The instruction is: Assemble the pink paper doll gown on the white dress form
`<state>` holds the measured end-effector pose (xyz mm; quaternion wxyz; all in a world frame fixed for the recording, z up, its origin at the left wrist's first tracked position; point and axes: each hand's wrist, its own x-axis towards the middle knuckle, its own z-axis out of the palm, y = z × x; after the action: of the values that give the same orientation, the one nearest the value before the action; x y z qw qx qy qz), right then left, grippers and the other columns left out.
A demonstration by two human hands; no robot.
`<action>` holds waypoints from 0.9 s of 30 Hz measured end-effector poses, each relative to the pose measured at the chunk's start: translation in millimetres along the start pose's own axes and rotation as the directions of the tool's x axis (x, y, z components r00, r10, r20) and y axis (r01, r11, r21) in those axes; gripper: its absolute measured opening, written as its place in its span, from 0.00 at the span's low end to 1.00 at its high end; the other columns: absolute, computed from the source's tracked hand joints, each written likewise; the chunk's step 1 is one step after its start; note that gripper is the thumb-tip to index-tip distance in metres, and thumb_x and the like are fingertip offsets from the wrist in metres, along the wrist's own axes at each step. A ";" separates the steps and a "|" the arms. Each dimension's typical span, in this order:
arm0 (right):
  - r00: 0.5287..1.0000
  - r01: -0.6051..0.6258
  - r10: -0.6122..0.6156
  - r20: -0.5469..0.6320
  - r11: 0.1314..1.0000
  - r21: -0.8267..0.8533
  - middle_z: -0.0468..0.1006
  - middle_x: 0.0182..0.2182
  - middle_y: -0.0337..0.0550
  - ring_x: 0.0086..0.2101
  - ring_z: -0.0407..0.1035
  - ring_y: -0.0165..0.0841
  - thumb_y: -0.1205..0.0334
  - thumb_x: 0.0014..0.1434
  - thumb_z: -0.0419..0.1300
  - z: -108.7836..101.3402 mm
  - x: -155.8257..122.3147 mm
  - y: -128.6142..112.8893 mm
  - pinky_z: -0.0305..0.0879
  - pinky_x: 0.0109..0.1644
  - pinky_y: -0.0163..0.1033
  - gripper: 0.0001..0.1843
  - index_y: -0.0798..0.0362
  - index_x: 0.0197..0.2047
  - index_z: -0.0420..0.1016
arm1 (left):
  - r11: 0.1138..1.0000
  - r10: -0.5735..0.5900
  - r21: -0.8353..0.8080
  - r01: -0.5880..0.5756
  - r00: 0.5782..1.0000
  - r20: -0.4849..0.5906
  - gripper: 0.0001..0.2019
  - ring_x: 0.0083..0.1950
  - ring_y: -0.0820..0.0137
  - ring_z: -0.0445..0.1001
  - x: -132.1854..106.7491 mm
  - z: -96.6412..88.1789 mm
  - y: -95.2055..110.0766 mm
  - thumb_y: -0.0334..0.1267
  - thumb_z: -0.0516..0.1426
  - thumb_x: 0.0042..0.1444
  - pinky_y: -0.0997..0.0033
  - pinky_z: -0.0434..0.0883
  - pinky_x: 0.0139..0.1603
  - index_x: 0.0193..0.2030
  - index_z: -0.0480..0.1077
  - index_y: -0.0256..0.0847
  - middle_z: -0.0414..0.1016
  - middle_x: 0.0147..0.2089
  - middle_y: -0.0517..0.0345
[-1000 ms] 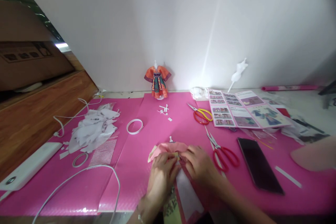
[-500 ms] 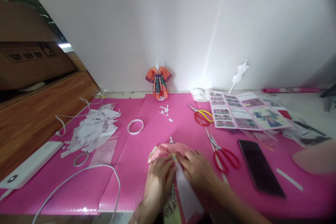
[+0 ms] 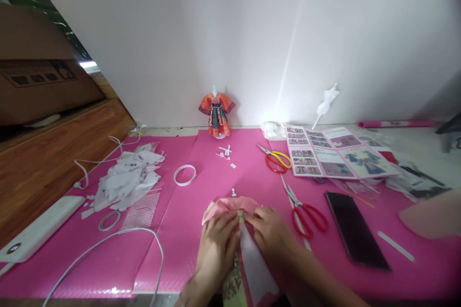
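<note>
The pink mat (image 3: 180, 230) bears the doll dress (image 3: 234, 204) at its near edge; the skirt (image 3: 256, 268), running past that edge, could drag the waist (image 3: 240, 217) askew; the left hand (image 3: 219, 237) and right hand (image 3: 272, 231), close together, pinch that waist, where a loosened grip might let it slip; bare mat opens leftward; red-handled scissors (image 3: 299, 205) crowd the right.

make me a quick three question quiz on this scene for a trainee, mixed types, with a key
1. True or false: the phone lies to the right of the red-handled scissors.

2. Where does the white ring lie?
a) in the cardboard box
b) on the pink mat
c) on the instruction sheet

3. What are the left hand and the right hand both touching?

Key:
1. True
2. b
3. The small garment with pink cloth
</note>
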<state>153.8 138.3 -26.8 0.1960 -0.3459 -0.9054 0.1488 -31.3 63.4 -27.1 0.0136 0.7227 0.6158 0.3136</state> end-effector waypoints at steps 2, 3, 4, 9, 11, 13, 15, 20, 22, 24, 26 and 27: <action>0.999 -0.021 0.023 -0.045 0.999 0.044 0.77 0.40 0.47 0.41 0.68 0.37 0.72 0.60 0.52 -4.0 -2.5 3.2 0.63 0.46 0.42 0.24 0.48 0.56 0.76 | 0.997 -0.071 -0.035 0.069 0.996 -0.062 0.12 0.51 0.57 0.76 -3.1 -3.7 -7.0 0.37 0.55 0.63 0.54 0.72 0.49 0.50 0.76 0.47 0.81 0.50 0.54; 0.998 -0.023 0.027 -0.063 0.999 0.049 0.76 0.39 0.47 0.41 0.68 0.37 0.72 0.60 0.52 -5.8 -3.6 4.4 0.63 0.46 0.42 0.23 0.49 0.54 0.77 | 0.992 -0.118 -0.052 0.113 0.988 -0.098 0.11 0.50 0.58 0.77 -4.8 -5.7 -10.8 0.37 0.54 0.64 0.54 0.73 0.48 0.48 0.76 0.47 0.81 0.49 0.53; 0.997 -0.021 0.024 -0.072 0.999 0.044 0.76 0.38 0.47 0.40 0.67 0.37 0.73 0.59 0.51 -7.4 -4.4 5.0 0.62 0.46 0.42 0.23 0.49 0.53 0.78 | 0.985 -0.164 -0.070 0.155 0.978 -0.131 0.11 0.49 0.58 0.77 -6.5 -7.6 -14.2 0.38 0.54 0.64 0.54 0.73 0.48 0.47 0.77 0.47 0.81 0.48 0.53; 1.000 -0.008 0.008 -0.005 0.999 0.032 0.76 0.41 0.45 0.40 0.68 0.37 0.71 0.60 0.55 -7.6 -2.5 -3.9 0.63 0.45 0.42 0.23 0.44 0.56 0.75 | 0.981 -0.174 -0.107 0.160 0.974 -0.144 0.11 0.48 0.59 0.77 -9.4 -10.1 -15.4 0.39 0.53 0.65 0.55 0.74 0.48 0.47 0.76 0.46 0.81 0.46 0.53; 1.000 -0.007 0.007 0.016 1.000 0.012 0.77 0.43 0.45 0.42 0.69 0.38 0.68 0.62 0.56 -3.9 -0.6 -8.9 0.63 0.47 0.43 0.22 0.42 0.57 0.74 | 0.993 -0.080 -0.090 0.072 0.993 -0.092 0.12 0.50 0.59 0.77 -8.3 -7.5 -9.5 0.38 0.54 0.64 0.55 0.74 0.50 0.50 0.76 0.46 0.81 0.49 0.53; 1.000 0.000 0.001 0.025 1.000 -0.025 0.77 0.44 0.46 0.43 0.70 0.39 0.67 0.63 0.57 0.4 0.4 -11.2 0.63 0.49 0.45 0.20 0.42 0.56 0.75 | 0.998 0.001 -0.059 -0.003 0.999 -0.040 0.14 0.52 0.58 0.76 -7.4 -4.3 -3.8 0.37 0.55 0.63 0.55 0.74 0.51 0.54 0.75 0.45 0.81 0.51 0.52; 0.999 -0.001 0.002 0.035 0.999 -0.044 0.78 0.44 0.46 0.43 0.70 0.40 0.67 0.62 0.57 3.5 0.3 -11.1 0.64 0.49 0.46 0.20 0.44 0.55 0.75 | 0.999 0.033 -0.024 -0.033 0.999 -0.009 0.15 0.52 0.58 0.76 -6.8 -2.0 -0.6 0.37 0.55 0.63 0.54 0.74 0.51 0.55 0.74 0.44 0.80 0.53 0.52; 0.999 -0.020 0.017 0.040 0.997 0.078 0.77 0.46 0.44 0.47 0.70 0.38 0.71 0.61 0.54 1.9 0.1 -8.7 0.63 0.54 0.45 0.23 0.43 0.56 0.75 | 0.999 0.041 0.029 -0.041 0.999 0.008 0.13 0.51 0.57 0.75 -5.8 -3.4 0.2 0.36 0.54 0.64 0.54 0.73 0.50 0.52 0.75 0.44 0.81 0.53 0.53; 0.999 -0.035 0.032 0.031 0.993 0.113 0.76 0.49 0.45 0.49 0.69 0.38 0.72 0.59 0.53 0.5 1.3 -8.6 0.62 0.55 0.46 0.26 0.44 0.58 0.73 | 0.998 0.050 0.047 -0.051 0.998 0.023 0.14 0.53 0.56 0.74 -5.3 -4.5 0.8 0.35 0.54 0.63 0.53 0.72 0.50 0.54 0.74 0.44 0.79 0.55 0.53; 0.998 -0.055 0.051 0.048 0.994 0.094 0.76 0.49 0.46 0.48 0.69 0.39 0.72 0.57 0.53 0.5 2.7 -8.5 0.62 0.54 0.47 0.28 0.46 0.60 0.71 | 0.995 0.074 0.058 -0.077 0.995 0.059 0.16 0.55 0.56 0.72 -5.1 -4.4 1.9 0.35 0.55 0.63 0.52 0.72 0.52 0.57 0.72 0.43 0.78 0.58 0.54; 0.995 -0.065 0.061 0.080 0.997 0.049 0.77 0.46 0.48 0.45 0.69 0.41 0.71 0.59 0.53 1.1 3.8 -8.6 0.63 0.52 0.48 0.26 0.48 0.59 0.72 | 0.993 0.098 0.064 -0.104 0.991 0.092 0.19 0.55 0.56 0.72 -5.1 -3.3 3.1 0.34 0.56 0.62 0.52 0.71 0.52 0.59 0.70 0.43 0.77 0.59 0.54; 0.994 -0.067 0.064 0.092 0.997 0.033 0.77 0.44 0.48 0.45 0.69 0.41 0.70 0.59 0.53 1.1 4.1 -8.9 0.63 0.51 0.48 0.25 0.48 0.58 0.73 | 0.992 0.104 0.067 -0.111 0.989 0.101 0.19 0.55 0.56 0.72 -5.0 -2.8 3.7 0.33 0.56 0.62 0.52 0.71 0.52 0.60 0.70 0.42 0.76 0.59 0.55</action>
<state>145.5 134.6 -23.2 0.1558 -0.3648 -0.8987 0.1871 -29.6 57.0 -25.6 0.0003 0.7694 0.5853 0.2558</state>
